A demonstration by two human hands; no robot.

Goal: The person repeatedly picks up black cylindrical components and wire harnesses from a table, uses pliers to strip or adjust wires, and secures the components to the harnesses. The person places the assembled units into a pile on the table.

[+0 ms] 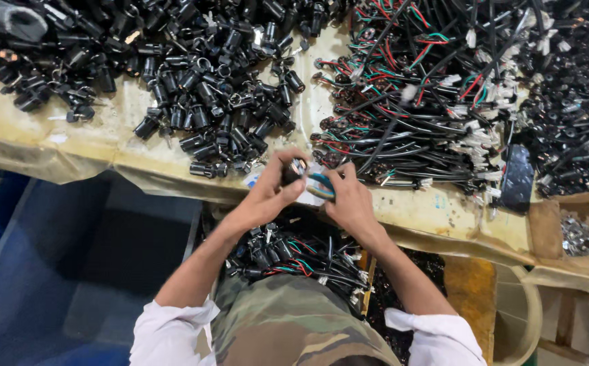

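I see even, fairly bright overhead light on the pale yellowish covered worktop (403,210), soft shadows beneath it, wide-angle bending at the edges, slight softness throughout.

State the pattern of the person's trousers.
Camouflage: green, brown, tan trousers, seen in the head view.

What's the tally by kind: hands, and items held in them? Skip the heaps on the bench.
Hands: 2, left hand and right hand
Black cylinder part, in left hand: 1
Coloured wire bundle, in right hand: 1
Total: 4
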